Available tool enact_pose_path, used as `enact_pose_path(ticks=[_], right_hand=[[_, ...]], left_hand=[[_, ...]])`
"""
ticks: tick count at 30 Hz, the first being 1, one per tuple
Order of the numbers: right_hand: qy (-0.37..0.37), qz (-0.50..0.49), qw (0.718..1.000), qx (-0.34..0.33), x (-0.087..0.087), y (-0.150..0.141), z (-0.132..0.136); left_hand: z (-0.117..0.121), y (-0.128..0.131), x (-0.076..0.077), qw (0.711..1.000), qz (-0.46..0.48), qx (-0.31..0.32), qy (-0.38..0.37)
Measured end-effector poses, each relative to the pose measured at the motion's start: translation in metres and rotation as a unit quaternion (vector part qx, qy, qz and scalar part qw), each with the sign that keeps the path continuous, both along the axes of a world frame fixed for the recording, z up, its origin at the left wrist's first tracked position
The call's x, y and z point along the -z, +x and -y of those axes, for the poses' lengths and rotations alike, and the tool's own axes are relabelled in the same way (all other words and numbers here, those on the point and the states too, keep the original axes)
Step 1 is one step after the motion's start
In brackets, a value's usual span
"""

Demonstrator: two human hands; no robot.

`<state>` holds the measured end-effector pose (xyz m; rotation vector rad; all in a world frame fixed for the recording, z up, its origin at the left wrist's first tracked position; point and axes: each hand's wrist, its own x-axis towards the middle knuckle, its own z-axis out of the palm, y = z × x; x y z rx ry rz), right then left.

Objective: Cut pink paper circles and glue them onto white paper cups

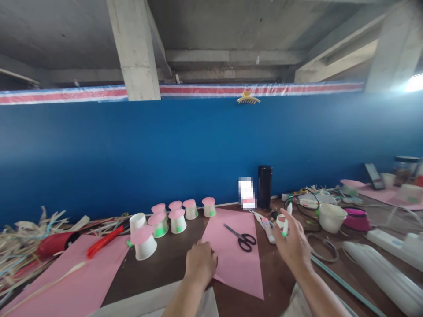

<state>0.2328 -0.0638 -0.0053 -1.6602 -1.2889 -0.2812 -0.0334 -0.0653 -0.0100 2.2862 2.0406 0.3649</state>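
My left hand (201, 260) is curled with its knuckles up, at the left edge of a pink paper sheet (228, 255); whatever its fingers hold is hidden. My right hand (293, 242) is raised right of the sheet, thumb and fingers around a white marker pen (287, 222) with green on it. Black-handled scissors (243, 240) lie partly open on the sheet. Beside them is a white glue bottle (267, 229) with a pink label. Several white paper cups (145, 248) stand upside down at the left, topped with pink paper discs and some marked with green.
A dark flask (265, 187) and a propped phone (247, 193) stand by the blue partition (165, 149). Another pink sheet (82, 268) with a red tool (105, 242) lies left, near straw-like strips (20, 246). Cables, a white tub (331, 218) and a power strip (393, 246) crowd the right.
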Motion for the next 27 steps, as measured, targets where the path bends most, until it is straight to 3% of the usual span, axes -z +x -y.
enact_pose_path(ticks=[6,12,21,27], right_hand=[[-0.15,0.012,0.985,-0.083,0.01,-0.014,-0.002],[-0.207,0.019,0.975,-0.077,0.019,-0.011,-0.007],[-0.248,0.052,0.965,-0.074,0.017,-0.01,-0.002],[-0.202,0.106,0.967,-0.113,0.008,-0.031,0.001]], left_hand=[[0.001,0.0,0.0,1.0,-0.007,0.008,0.007],[0.002,0.0,-0.001,1.0,-0.008,0.011,0.002],[0.004,0.0,-0.003,1.0,-0.012,0.012,-0.005],[0.004,0.002,-0.006,1.0,-0.01,0.006,-0.013]])
